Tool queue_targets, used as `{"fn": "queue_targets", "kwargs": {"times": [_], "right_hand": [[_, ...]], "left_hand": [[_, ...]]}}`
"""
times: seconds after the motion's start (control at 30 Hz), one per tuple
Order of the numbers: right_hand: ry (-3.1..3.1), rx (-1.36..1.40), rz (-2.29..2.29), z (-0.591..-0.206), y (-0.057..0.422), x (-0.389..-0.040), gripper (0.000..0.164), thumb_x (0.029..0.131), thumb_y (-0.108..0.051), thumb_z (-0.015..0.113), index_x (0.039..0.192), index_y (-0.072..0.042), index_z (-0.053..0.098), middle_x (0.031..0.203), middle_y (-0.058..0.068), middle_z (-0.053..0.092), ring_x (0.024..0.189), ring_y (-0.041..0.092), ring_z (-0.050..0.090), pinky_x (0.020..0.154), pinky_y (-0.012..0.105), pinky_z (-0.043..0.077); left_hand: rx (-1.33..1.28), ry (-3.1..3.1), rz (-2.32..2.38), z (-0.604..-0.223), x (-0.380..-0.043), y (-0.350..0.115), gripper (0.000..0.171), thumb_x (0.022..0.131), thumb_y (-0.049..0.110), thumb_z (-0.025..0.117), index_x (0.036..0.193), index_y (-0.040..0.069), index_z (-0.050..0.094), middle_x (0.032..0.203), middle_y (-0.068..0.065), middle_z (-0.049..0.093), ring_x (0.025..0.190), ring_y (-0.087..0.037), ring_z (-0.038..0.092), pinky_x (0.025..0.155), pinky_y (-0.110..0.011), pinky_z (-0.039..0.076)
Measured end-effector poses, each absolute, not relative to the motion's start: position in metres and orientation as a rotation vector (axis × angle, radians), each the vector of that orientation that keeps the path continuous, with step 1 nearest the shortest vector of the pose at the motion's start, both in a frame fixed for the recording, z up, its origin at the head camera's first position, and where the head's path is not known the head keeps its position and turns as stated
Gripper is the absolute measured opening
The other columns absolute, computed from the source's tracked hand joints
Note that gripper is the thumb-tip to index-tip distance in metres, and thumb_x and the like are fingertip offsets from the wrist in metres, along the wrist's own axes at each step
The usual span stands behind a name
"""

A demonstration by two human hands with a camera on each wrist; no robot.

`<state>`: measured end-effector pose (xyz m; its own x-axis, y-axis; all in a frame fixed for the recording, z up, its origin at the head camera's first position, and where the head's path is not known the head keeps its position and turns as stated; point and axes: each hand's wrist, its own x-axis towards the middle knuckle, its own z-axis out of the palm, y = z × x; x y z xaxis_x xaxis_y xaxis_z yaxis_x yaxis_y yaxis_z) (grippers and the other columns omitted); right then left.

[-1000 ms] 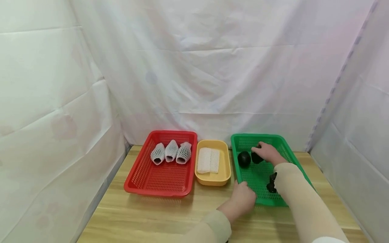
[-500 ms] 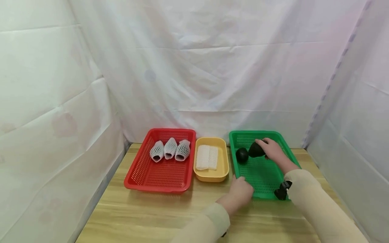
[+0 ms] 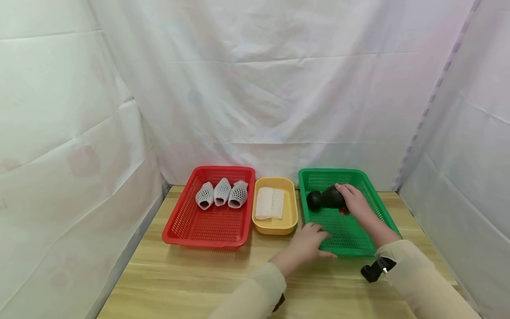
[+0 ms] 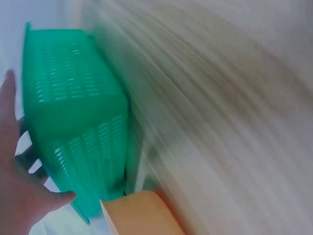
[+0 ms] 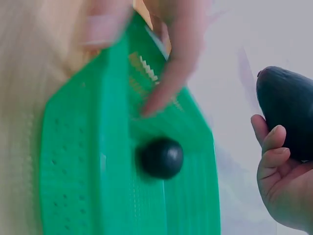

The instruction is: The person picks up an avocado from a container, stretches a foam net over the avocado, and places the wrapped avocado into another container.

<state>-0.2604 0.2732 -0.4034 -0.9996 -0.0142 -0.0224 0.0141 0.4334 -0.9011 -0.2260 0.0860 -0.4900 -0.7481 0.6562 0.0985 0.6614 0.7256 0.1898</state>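
My right hand (image 3: pixel 354 201) grips a dark, pear-shaped avocado (image 3: pixel 332 198) above the green basket (image 3: pixel 342 232). In the right wrist view this avocado (image 5: pixel 288 107) shows its smooth tapered end, held by the fingers from below. A second dark avocado (image 3: pixel 313 201) lies in the basket near its left wall. At the basket's near left corner, my left hand (image 3: pixel 304 243) has its fingers spread over the rim and holds nothing. The left wrist view shows this hand (image 4: pixel 22 181) beside the green wall, thumb extended.
Between the baskets stands a yellow tray (image 3: pixel 290 210) with two white foam net sleeves (image 3: pixel 264 204). The red basket (image 3: pixel 211 228) at left bears three avocados in foam nets (image 3: pixel 222 192). White cloth (image 3: pixel 259 110) hangs behind and at both sides of the wooden table (image 3: pixel 179 283).
My right hand has lifted the avocado and tilted it, drawing back a little. My left hand has let go of the green basket's rim and spread its fingers.
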Motion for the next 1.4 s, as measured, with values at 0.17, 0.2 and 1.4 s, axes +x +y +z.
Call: {"fn": "queue_targets", "kwargs": {"times": [0.17,0.2,1.4], "right_hand": [[2.554,-0.035,-1.750,-0.410,0.254,-0.245,0.061,0.102,-0.052,0.038,0.135,0.000,0.041,0.090,0.018,0.056,0.061,0.026,0.056,0.055,0.037,0.049],[2.543,-0.033,-1.765,-0.413,0.250,-0.243,0.059,0.103,-0.049,0.039,0.134,0.000,0.040,0.094,0.020,0.056,0.062,0.025,0.056,0.055,0.036,0.050],[2.361,0.024,-2.014,-0.525,0.123,-0.189,0.050,0.092,-0.022,0.069,0.133,-0.001,0.050,0.130,0.023,0.051,0.104,0.033,0.063,0.081,0.039,0.053]], "left_hand": [[-0.762,-2.829,-1.226,-0.483,-0.226,0.061,0.057,0.088,0.052,0.066,0.130,0.015,0.061,0.134,0.002,0.055,0.124,-0.015,0.049,0.103,-0.033,0.041],[-0.685,-2.782,-1.428,-0.482,-0.226,0.057,0.057,0.088,0.048,0.068,0.132,0.013,0.059,0.132,0.000,0.057,0.122,-0.015,0.051,0.101,-0.033,0.043],[0.208,-2.077,-2.780,-0.560,-0.212,-0.049,0.058,0.101,0.043,0.049,0.124,-0.010,0.044,0.080,-0.015,0.064,0.069,-0.024,0.067,0.072,-0.041,0.058]]}}
